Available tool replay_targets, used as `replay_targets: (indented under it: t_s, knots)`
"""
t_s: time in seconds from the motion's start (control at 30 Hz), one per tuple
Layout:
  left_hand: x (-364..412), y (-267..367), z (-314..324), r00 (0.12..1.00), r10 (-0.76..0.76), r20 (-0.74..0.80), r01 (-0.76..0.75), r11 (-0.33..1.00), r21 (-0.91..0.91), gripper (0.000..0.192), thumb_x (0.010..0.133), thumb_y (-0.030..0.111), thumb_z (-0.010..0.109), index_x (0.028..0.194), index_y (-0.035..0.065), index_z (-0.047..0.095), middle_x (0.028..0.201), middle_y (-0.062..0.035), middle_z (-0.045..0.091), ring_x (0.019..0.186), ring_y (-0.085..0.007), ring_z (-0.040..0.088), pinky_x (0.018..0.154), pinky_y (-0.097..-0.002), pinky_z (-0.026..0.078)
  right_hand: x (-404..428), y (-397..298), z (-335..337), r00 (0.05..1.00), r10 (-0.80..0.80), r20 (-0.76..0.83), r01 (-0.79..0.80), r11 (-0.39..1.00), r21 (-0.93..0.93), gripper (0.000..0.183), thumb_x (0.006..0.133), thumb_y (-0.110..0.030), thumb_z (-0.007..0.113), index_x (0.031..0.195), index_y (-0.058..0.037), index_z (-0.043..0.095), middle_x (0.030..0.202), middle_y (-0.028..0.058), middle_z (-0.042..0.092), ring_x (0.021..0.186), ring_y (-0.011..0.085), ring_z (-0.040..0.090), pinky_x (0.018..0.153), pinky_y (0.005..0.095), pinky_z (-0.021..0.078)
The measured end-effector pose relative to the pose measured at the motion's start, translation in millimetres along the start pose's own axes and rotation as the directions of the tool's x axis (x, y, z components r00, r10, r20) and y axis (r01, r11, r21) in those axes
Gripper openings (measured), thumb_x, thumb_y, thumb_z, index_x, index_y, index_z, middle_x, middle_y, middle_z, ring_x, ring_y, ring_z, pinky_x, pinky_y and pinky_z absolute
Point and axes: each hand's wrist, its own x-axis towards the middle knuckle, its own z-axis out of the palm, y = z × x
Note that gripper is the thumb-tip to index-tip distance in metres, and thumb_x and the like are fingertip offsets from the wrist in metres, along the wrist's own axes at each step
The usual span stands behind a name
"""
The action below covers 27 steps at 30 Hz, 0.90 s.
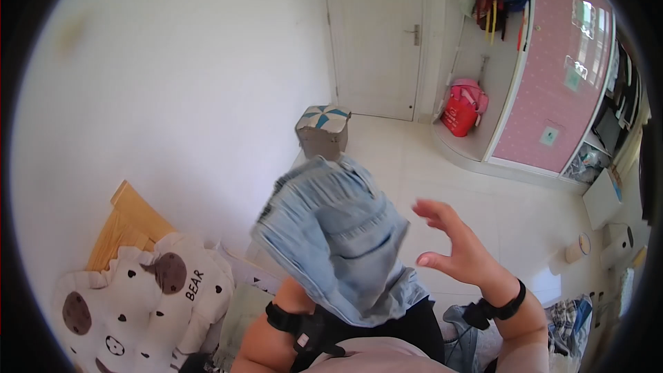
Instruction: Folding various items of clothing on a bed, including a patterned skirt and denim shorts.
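Note:
A light-blue denim garment (352, 238) with gathered fabric along its far end is up in front of my body. My left forearm (274, 316), with a black strap around it, reaches under the denim, and the fabric hides my left hand. To the right of the garment, my right hand (458, 248) is apart from it, thumb and fingers spread with nothing between them. A black band (510, 305) circles my right wrist.
Left of me are white spotted bedding (140, 295) and a wooden headboard (129, 217). A storage box (323, 134) stands by the wall, before a white door (378, 36). Folded clothes (570, 321) lie at lower right; a pink wardrobe (549, 88) is beyond.

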Motion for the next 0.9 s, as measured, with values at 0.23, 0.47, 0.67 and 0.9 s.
replay_targets:
  t_s: [0.23,0.47,0.67,0.9]
  knots:
    - [55,25,31,0.981,0.117,0.154,-0.036,0.893,-0.449,0.053,0.1,0.032,0.043,0.142,0.0029,0.032,0.139,-0.011,0.044,0.129,-0.0228,0.039,0.111,-0.0367,0.028,56,-33,-14,0.997,-0.079,-0.016,0.078,0.996,-0.041,0.03,0.076,-0.001,0.068,0.104,-0.0057,0.059,0.1,0.0119,0.063,0.088,0.022,0.063,0.072,0.0303,0.0489]
    - [111,132,63,0.939,0.14,0.313,0.001,0.911,-0.413,0.059,0.094,0.032,0.053,0.14,0.0003,0.035,0.137,-0.0122,0.047,0.126,-0.0229,0.044,0.108,-0.0362,0.032,119,-53,-69,0.904,-0.42,-0.074,0.414,0.906,-0.083,0.024,0.081,-0.004,0.067,0.105,-0.0058,0.061,0.089,0.0036,0.065,0.082,0.0139,0.059,0.078,0.0258,0.0471]
    - [162,146,85,0.846,0.301,0.44,-0.421,0.884,0.204,0.065,0.077,0.018,0.075,0.132,0.0037,0.045,0.127,-0.0066,0.053,0.118,-0.018,0.049,0.1,-0.0317,0.039,161,-98,-72,0.906,-0.404,0.124,0.361,0.892,0.273,0.026,0.088,-0.015,0.064,0.111,-0.0025,0.059,0.101,0.0017,0.063,0.093,0.0102,0.055,0.085,0.0269,0.045]
    - [158,197,58,0.662,0.696,-0.278,-0.5,0.686,0.528,0.029,0.076,0.017,0.08,0.095,0.0041,0.062,0.087,-0.0027,0.065,0.08,-0.0107,0.059,0.075,-0.026,0.048,203,-86,-183,0.729,-0.354,-0.586,0.32,0.933,-0.165,0.019,0.087,-0.014,0.064,0.103,-0.0056,0.064,0.092,0.0013,0.065,0.077,0.0113,0.061,0.065,0.0284,0.0537]
